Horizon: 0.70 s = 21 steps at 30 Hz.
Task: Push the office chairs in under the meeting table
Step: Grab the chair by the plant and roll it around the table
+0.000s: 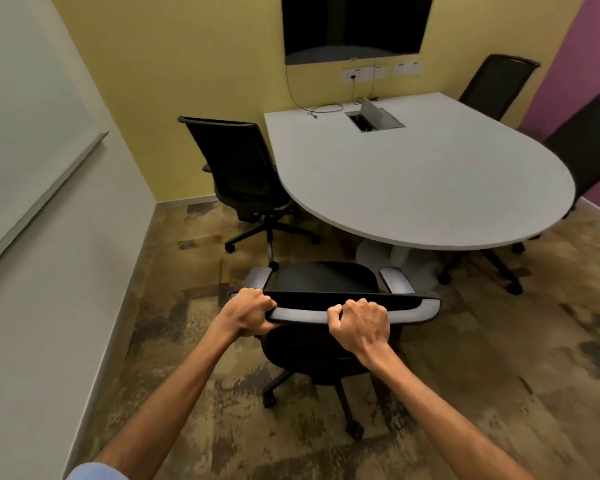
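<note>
A black office chair (326,277) with grey armrests stands in front of me, a short way from the rounded end of the white meeting table (430,174). My left hand (248,311) grips the left end of its backrest top rail. My right hand (359,322) grips the same rail further right. A second black chair (236,164) stands at the table's left side, its seat partly under the edge. Two more black chairs (496,84) (589,140) sit at the far right side, pushed close to the table.
A white wall with a whiteboard (25,161) runs along the left. A dark screen (354,26) hangs on the yellow back wall above sockets and cables. An open cable box (374,119) is set in the tabletop. Patterned brown carpet (499,358) covers the floor.
</note>
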### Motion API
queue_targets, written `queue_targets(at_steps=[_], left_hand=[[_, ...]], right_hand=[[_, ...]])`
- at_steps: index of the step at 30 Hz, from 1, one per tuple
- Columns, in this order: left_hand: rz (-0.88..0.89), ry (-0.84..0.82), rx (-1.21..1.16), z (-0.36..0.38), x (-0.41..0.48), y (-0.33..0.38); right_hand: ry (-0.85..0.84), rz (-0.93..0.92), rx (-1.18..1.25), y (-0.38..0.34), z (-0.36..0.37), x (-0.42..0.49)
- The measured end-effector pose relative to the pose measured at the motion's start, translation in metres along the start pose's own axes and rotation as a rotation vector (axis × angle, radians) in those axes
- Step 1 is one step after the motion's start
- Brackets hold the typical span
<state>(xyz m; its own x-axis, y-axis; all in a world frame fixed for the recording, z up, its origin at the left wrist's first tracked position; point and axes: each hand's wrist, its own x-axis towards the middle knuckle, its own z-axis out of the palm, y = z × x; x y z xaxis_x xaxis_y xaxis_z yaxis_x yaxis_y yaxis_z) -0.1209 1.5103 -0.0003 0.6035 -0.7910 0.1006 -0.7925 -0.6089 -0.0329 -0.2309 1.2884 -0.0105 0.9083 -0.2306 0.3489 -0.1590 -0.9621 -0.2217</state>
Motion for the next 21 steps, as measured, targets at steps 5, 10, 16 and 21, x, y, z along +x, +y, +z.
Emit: queue_targets(at_steps=[5,10,16,21], left_hand=[[0.097,-0.046,0.016,-0.003,0.007,-0.046],[0.124,-0.122,0.012,-0.01,0.021,-0.081],[0.201,-0.144,0.009,-0.009,0.049,-0.123],[0.282,-0.15,0.014,-0.006,0.085,-0.159]], right_hand=[[0.044,0.105,-0.066,-0.041,0.013,0.012],[0.014,0.189,-0.081,-0.07,0.021,0.029],[0.001,0.241,-0.114,-0.089,0.035,0.062],[-0.003,0.297,-0.115,-0.097,0.054,0.098]])
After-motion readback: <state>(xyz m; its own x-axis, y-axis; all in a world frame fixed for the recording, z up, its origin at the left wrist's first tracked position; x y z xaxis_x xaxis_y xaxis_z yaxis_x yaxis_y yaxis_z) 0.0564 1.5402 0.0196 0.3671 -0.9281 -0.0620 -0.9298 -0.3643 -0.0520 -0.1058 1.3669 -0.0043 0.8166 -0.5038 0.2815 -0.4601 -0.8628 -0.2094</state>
